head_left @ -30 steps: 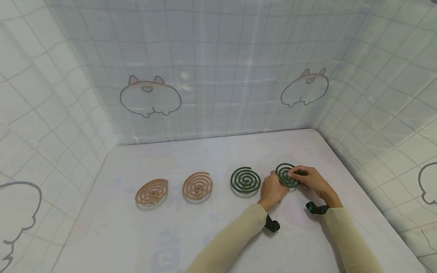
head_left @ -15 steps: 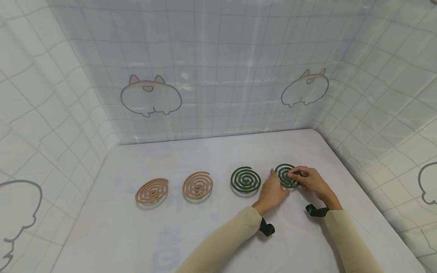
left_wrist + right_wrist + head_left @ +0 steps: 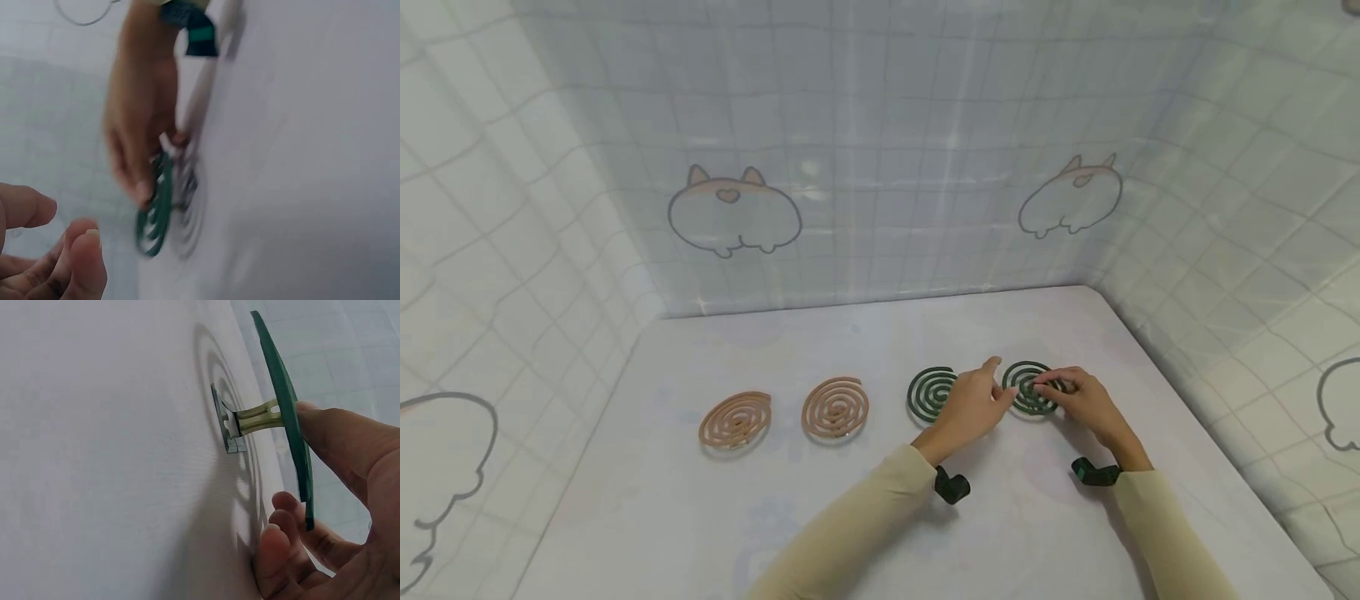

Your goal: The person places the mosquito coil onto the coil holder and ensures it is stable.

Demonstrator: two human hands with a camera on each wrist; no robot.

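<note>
My right hand (image 3: 1082, 404) holds the rightmost green mosquito coil (image 3: 1021, 407). In the right wrist view, one finger rests on the coil's (image 3: 284, 394) upper face and other fingertips curl near its lower edge. The coil sits level on a small metal stand (image 3: 256, 417), above the table. My left hand (image 3: 966, 410) is just left of this coil, index finger extended, holding nothing. It hides part of a second green mosquito coil (image 3: 925, 392). In the left wrist view, the left fingertips (image 3: 87, 256) are apart from the green coil (image 3: 164, 212).
Two brown mosquito coils, a near one (image 3: 835, 408) and a far-left one (image 3: 735, 419), stand in the same row on the white table (image 3: 662, 517). Grid-patterned sheets (image 3: 895, 208) enclose the table at the back and both sides.
My left hand has let go of the rightmost green coil and moved left, now covering part of the other green coil. My right hand has stayed nearly still at its coil.
</note>
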